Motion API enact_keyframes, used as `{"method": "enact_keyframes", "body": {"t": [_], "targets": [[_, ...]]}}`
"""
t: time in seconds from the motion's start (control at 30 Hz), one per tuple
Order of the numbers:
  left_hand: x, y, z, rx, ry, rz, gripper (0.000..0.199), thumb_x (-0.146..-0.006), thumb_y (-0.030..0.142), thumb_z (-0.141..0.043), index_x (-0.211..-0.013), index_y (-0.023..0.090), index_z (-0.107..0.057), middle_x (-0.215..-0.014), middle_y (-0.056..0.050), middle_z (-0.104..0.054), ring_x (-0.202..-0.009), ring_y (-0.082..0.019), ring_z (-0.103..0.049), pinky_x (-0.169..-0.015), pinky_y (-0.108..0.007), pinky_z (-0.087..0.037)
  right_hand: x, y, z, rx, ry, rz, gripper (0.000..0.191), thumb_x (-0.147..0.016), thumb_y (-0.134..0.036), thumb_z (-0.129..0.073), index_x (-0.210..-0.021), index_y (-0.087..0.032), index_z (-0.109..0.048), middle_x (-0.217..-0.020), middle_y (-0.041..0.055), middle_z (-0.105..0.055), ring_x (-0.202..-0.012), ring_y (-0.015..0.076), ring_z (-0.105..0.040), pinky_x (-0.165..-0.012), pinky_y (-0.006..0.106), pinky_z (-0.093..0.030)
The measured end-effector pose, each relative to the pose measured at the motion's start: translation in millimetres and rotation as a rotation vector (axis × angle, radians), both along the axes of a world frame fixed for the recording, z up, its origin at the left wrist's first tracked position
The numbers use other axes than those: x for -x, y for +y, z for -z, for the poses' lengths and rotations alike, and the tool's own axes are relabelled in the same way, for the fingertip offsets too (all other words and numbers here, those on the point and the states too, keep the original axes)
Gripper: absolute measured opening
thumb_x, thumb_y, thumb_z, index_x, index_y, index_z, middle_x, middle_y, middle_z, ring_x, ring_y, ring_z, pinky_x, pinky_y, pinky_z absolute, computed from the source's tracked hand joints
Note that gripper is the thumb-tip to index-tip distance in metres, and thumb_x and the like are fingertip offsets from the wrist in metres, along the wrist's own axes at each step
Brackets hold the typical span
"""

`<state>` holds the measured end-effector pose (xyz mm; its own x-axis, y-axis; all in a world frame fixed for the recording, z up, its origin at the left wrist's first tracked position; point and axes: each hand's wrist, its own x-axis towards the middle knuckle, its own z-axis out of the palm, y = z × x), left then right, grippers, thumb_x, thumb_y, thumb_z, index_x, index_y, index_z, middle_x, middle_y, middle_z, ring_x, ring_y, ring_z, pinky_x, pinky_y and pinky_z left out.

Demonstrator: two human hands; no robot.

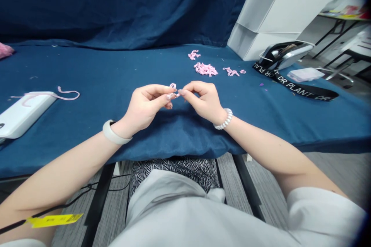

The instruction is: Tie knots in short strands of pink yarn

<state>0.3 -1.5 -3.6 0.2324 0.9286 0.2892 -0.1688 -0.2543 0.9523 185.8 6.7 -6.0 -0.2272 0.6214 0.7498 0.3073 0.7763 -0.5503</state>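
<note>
Above the front part of the blue-covered table, my left hand (146,104) pinches a small looped piece of pale pink cord (173,85) between thumb and fingers. One loop sticks up over the fingertips. My right hand (203,98) is closed in a pinch at the right end of the same cord, its fingertips almost touching those of the left. Fingers cover much of the cord, so its full shape is hidden. Beyond the hands lie a pile of small pink cord loops (205,69), a smaller cluster (194,54) behind it, and a few more loops (231,71) to the right.
A white power bank-like box (27,114) with loose pink strands (69,95) lies at left. To the right are a black lettered strap (294,87), a grey-black device (290,54) and a clear plastic case (305,74). White boxes (272,11) stand stacked behind.
</note>
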Motion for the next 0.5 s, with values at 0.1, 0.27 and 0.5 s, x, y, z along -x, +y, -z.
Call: {"method": "enact_keyframes", "body": {"t": [0.1, 0.27, 0.5], "targets": [[-1.2, -0.6, -2.8, 0.059, -0.071, 0.036, 0.023, -0.068, 0.028, -0.082, -0.085, 0.015, -0.075, -0.082, -0.005, -0.074, -0.059, -0.007, -0.063, -0.059, -0.018, -0.055, -0.4, 0.1, 0.5, -0.023, 0.001, 0.021, 0.024, -0.088, -0.029, -0.062, -0.069, -0.014, -0.065, -0.066, 0.0001, -0.065, -0.059, 0.0077, -0.055, -0.059, 0.022, -0.041], [-3.5, -2.5, -8.1, 0.207, -0.148, 0.137, 0.019, -0.067, 0.024, -0.083, -0.083, 0.015, -0.076, -0.08, -0.003, -0.073, -0.058, -0.005, -0.06, -0.061, -0.019, -0.057, -0.7, -0.1, 1.1, -0.102, -0.011, 0.049, 0.024, -0.089, -0.028, -0.06, -0.07, -0.014, -0.066, -0.068, 0.0014, -0.068, -0.061, 0.0089, -0.058, -0.062, 0.023, -0.044], [-3.1, -4.8, -10.0, 0.241, -0.18, 0.177, 0.014, -0.068, 0.021, -0.082, -0.081, 0.016, -0.076, -0.079, -0.001, -0.072, -0.062, -0.006, -0.062, -0.06, -0.018, -0.058, -0.6, 0.0, 1.0, -0.161, -0.038, 0.07, 0.023, -0.089, -0.026, -0.06, -0.07, -0.015, -0.066, -0.069, 0.0014, -0.068, -0.062, 0.0094, -0.059, -0.063, 0.023, -0.046]]}}
